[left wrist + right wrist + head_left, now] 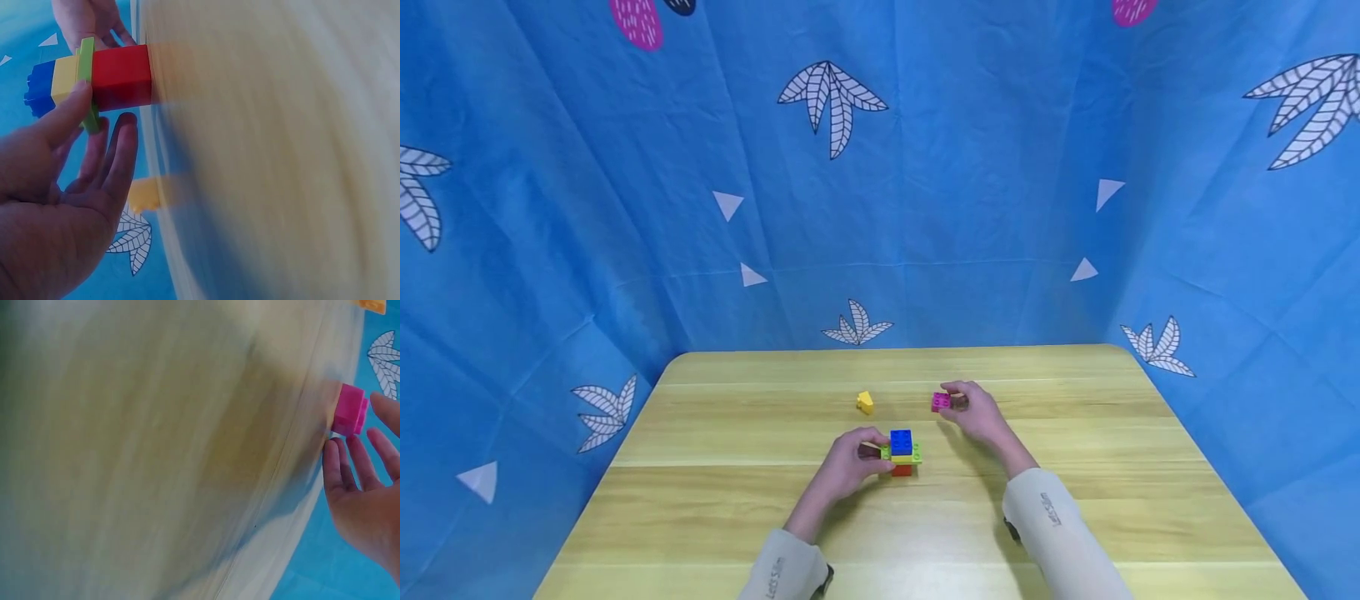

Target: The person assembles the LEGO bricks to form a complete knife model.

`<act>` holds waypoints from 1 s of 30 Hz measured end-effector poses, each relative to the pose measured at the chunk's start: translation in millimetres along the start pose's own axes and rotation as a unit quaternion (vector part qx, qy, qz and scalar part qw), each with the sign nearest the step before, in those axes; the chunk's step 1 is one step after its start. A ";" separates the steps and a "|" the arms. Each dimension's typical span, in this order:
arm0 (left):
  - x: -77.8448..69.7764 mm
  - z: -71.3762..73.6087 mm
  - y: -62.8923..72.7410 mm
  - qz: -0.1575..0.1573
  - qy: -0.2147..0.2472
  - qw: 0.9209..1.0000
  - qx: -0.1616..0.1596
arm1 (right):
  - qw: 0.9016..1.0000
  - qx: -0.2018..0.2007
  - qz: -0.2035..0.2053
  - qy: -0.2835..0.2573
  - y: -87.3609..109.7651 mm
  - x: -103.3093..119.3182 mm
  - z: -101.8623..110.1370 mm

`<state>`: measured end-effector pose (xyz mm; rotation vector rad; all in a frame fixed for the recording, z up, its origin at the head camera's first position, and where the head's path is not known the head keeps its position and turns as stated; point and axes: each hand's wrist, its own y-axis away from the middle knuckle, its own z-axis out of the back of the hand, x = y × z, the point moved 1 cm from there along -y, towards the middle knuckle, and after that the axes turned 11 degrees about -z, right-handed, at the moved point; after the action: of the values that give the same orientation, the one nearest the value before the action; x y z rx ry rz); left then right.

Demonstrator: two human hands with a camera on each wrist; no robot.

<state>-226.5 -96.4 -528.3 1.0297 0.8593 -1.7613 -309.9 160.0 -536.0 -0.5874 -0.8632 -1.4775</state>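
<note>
A small stack of toy building blocks stands on the table in front of me: a blue block (901, 442) on top, a yellow block (65, 80) below it, then a light green plate (917, 453) and a red block (123, 77) at the base. My left hand (846, 463) pinches the green plate by its left end, thumb on one side and fingers on the other. Farther back to the right, my right hand (976, 412) reaches around a pink block (941, 402). In the right wrist view a gap shows between thumb and pink block, with the fingertips close beside it.
A small yellow block (865, 402) lies behind the stack, left of the pink one. The wooden table (722, 500) ends at a blue patterned curtain (970, 167), which hangs at the back and both sides.
</note>
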 end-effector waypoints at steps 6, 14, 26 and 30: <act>1.0 -0.4 0.5 -0.003 0.009 1.000 0.001 | 1.000 -0.005 -0.005 0.018 -5.1 -2.1 -2.6; 2.2 0.2 0.9 0.001 0.004 1.000 0.002 | 0.998 -0.032 -0.005 0.045 -8.9 -3.6 -6.9; 6.8 -1.5 2.2 0.008 -0.003 1.000 -0.001 | 0.999 -0.039 -0.003 0.026 -3.7 -6.1 -7.8; 4.5 -0.6 0.8 0.007 -0.004 1.000 -0.004 | 0.999 -0.034 0.002 -0.002 -1.2 -1.3 -9.1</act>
<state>-226.8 -97.8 -532.7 1.0202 0.8521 -1.7479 -309.8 153.4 -542.6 -0.6421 -0.8166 -1.5073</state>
